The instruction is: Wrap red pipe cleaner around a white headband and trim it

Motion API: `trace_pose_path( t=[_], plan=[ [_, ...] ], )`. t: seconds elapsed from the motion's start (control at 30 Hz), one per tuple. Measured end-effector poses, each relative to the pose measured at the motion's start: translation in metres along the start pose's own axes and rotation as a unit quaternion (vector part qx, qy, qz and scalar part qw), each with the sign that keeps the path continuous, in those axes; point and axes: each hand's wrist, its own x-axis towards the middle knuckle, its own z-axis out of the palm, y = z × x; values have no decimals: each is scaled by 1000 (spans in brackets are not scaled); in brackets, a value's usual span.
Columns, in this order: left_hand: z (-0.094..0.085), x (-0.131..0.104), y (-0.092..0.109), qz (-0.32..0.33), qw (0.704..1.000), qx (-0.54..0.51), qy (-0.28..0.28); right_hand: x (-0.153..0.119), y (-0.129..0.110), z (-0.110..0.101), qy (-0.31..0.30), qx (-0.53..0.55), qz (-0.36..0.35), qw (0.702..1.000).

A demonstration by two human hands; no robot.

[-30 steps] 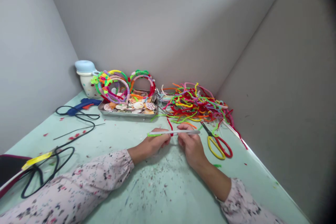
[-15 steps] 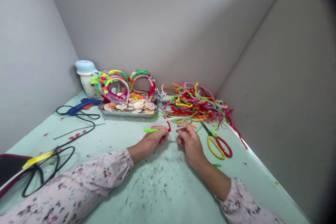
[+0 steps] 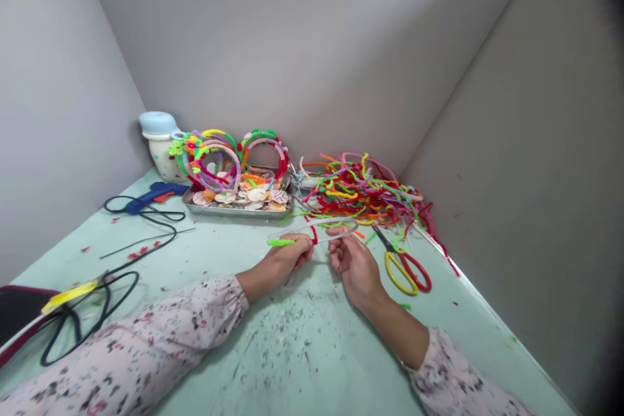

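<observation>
My left hand [image 3: 287, 257] is closed in a pinch on a clear plastic headband [image 3: 347, 226], held just above the table. Bright green pipe cleaner [image 3: 281, 242] covers one end of the band, on the left of this hand. A short red pipe cleaner [image 3: 313, 231] stands up at the left fingertips, against the band. My right hand [image 3: 355, 266] is beside the band's curved end, its fingers loosely bent and apart, with nothing visible in them. Whether its index finger touches the band I cannot tell.
Behind my hands are a metal tray [image 3: 234, 211] of shells with finished colourful headbands [image 3: 219, 169] and a heap of pipe cleaners [image 3: 361, 192]. Scissors [image 3: 402, 270] lie right. At left are a blue glue gun [image 3: 151, 197], black cord [image 3: 168, 240] and a lidded cup [image 3: 163, 149].
My right hand has loosened and turned slightly, its fingers spreading from the pinch beside the red pipe cleaner. The left hand and headband stay almost in place.
</observation>
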Motion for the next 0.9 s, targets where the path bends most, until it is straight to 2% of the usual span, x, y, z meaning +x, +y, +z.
trace_pose_path(
  t=[0.17, 0.33, 0.47, 0.73, 0.9],
  plan=[
    [1, 1, -1, -8, 1000, 1, 1, -1, -3, 1, -31, 32, 6, 999],
    [0, 3, -7, -16, 1000, 0, -4, 0, -3, 2, -15, 54, 26, 998],
    [0, 4, -11, -25, 1000, -3, -4, 1, -1, 2, -4, 56, 14, 998],
    [-1, 1, -5, -11, 1000, 3, -8, 3, -1, 4, 44, 68, 7, 997],
    [-1, 2, -5, -2, 1000, 2, -4, 2, -2, 4, 16, 70, 9, 997]
  ],
)
